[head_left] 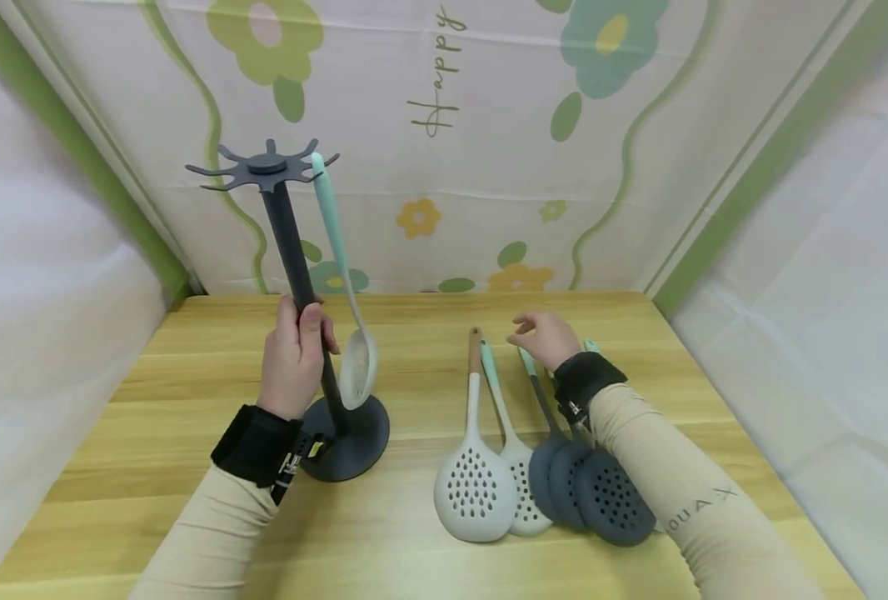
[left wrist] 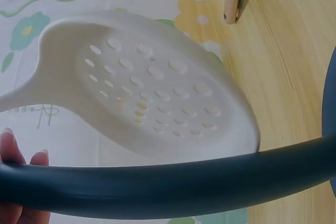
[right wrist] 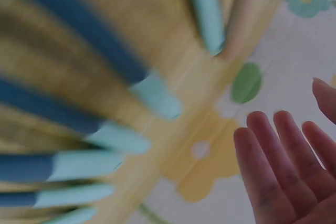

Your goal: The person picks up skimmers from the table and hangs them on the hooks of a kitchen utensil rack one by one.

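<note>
My left hand (head_left: 291,362) grips the black pole (head_left: 291,246) of an upright utensil stand, whose top spreads into several hooked arms. From one arm hangs a white skimmer (left wrist: 152,87) with a mint handle, beside the pole. My right hand (head_left: 546,337) is above the far ends of the utensil handles, its fingers relaxed and holding nothing. Beneath and around it lie dark grey utensils (head_left: 615,502) with mint handle ends, partly hidden by the forearm. To their left are a white slotted turner (head_left: 476,493) with a brown handle end and a white perforated utensil (head_left: 523,475) with a mint handle.
Everything stands on a wooden table (head_left: 406,533). A flowered cloth (head_left: 489,167) hangs behind its far edge, and white cloth walls (head_left: 811,292) rise at both sides. The stand's round base (head_left: 361,454) sits on the table's left half.
</note>
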The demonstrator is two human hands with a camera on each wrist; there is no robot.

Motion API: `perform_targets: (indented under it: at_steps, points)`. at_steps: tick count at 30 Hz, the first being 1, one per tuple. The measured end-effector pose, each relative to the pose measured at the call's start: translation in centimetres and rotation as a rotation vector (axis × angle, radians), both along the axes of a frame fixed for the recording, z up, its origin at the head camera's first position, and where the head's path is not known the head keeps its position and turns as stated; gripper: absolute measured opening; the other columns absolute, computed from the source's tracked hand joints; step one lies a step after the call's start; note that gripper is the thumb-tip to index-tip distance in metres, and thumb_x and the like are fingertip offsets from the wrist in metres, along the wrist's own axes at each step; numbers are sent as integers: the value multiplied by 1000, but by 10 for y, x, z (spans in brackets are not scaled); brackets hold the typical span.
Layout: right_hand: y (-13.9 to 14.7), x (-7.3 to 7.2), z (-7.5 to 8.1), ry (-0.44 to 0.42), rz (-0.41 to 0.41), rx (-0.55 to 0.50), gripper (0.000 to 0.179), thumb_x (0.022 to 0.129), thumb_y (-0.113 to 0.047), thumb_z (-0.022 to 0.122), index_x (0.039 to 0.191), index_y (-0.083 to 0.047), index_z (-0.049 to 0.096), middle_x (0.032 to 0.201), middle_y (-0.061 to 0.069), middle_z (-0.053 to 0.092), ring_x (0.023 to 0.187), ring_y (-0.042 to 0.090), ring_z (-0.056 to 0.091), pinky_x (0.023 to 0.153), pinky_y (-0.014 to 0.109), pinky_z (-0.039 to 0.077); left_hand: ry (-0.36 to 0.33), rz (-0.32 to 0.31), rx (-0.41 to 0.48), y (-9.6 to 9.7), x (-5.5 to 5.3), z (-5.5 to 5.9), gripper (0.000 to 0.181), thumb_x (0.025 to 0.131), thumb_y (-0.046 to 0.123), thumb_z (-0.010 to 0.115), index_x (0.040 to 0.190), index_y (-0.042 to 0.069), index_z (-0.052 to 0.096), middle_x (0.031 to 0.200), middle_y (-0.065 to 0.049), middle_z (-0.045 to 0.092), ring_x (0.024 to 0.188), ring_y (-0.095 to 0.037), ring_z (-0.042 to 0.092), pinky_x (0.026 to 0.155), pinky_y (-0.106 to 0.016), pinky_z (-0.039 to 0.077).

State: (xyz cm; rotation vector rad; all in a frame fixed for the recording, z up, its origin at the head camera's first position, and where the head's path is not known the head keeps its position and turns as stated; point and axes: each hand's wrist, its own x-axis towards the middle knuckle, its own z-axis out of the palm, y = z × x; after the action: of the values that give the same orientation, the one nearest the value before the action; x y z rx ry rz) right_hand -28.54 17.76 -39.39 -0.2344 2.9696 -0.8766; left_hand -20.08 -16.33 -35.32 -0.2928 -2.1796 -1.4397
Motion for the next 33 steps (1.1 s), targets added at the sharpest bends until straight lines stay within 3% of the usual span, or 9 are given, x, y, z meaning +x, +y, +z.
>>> perform_targets:
  at_steps: [11, 24, 33]
  points:
    - [46, 4, -13, -40, -55, 96, 44, 94, -23, 65, 127, 6, 60, 115, 26, 68, 104, 41, 65, 87, 50, 54, -2, -13, -44, -1, 1, 2, 35, 109, 26, 33, 119, -5, 46, 77, -15, 56, 61, -4, 56, 62, -18, 47]
    - [72, 7, -25, -66, -80, 136, 43, 93, -22, 65, 123, 8, 62, 114, 28, 68, 102, 41, 66, 84, 50, 55, -7, -1, -46, -1, 2, 2, 32, 108, 23, 35, 119, -5, 46, 77, -13, 56, 61, -11, 58, 62, -18, 47]
    - [85, 10, -30, -78, -116, 145, 41, 92, -22, 67, 120, 9, 63, 110, 27, 68, 96, 39, 67, 77, 46, 56, -21, 1, -49, -1, 3, 3, 33, 108, 25, 35, 119, -4, 46, 78, -12, 56, 62, -5, 57, 63, -18, 47]
